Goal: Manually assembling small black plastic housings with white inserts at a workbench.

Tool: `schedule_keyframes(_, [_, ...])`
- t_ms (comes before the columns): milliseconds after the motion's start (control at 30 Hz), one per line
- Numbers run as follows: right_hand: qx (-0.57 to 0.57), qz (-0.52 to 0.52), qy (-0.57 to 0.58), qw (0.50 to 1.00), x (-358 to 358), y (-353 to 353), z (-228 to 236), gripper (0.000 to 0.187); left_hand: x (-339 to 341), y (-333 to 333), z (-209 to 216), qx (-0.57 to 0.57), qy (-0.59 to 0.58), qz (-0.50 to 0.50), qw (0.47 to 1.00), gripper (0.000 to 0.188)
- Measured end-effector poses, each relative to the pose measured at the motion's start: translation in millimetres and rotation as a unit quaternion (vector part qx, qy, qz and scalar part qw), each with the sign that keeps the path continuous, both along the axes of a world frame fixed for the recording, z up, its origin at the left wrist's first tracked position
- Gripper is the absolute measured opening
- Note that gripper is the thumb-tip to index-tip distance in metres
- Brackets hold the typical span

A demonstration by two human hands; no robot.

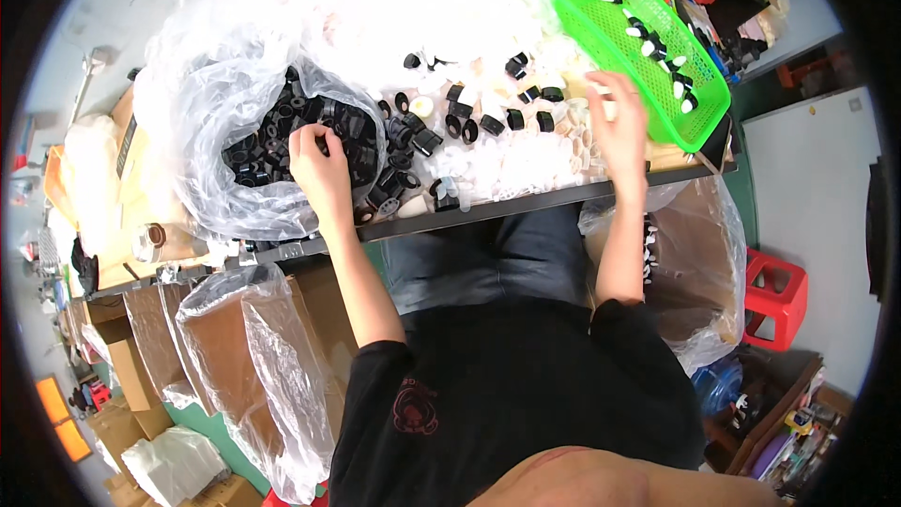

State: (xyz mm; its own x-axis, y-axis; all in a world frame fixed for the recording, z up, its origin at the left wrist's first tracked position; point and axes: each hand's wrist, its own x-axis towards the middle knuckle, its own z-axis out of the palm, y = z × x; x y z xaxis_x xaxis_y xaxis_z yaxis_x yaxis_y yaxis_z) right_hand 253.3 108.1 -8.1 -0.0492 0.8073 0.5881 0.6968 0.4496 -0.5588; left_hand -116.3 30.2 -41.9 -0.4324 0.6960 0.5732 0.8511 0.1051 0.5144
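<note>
Bag [192,169]: it is standing open on the left of the table [676,160], likely so that small bits are staying together; thin, clear, crinkly plastic is making its sides.
Black caps [267,136]: these are filling the bag, and more are lying loose on its right; they are looking short, round and hard.
Left hand [319,158]: your fingers are resting curled and narrow over the black caps on the bag's near side; whether you are holding one, I cannot tell.
Right hand [619,127]: your fingers are hovering half bent near the basket [619,52]; something white is showing there, but I cannot tell if you are gripping it.
White bits [526,164]: these are lying heaped between your hands, perhaps for easy reaching; they are looking small and pale.
Far right: the green, holey plastic basket is holding black-and-white pieces [654,45], maybe keeping them apart.
</note>
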Motion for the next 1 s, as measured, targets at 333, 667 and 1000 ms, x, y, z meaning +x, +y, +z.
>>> schedule_keyframes(333, [-0.061, 0.145, -0.176, 0.972, -66, 52, -42, 0.018, 69, -30, 32, 0.152, -0.594, -0.287, 0.736, 0.03])
schedule_keyframes(667, [-0.015, 0.215, -0.163, 0.963, -83, 23, -28, 0.033, 113, -32, 15, 0.098, -0.704, -0.35, 0.61, 0.029])
schedule_keyframes(1000, [-0.001, 0.278, 0.269, 0.922, -105, -63, 18, 0.019, 126, -33, 12, 0.122, -0.704, -0.357, 0.602, 0.026])
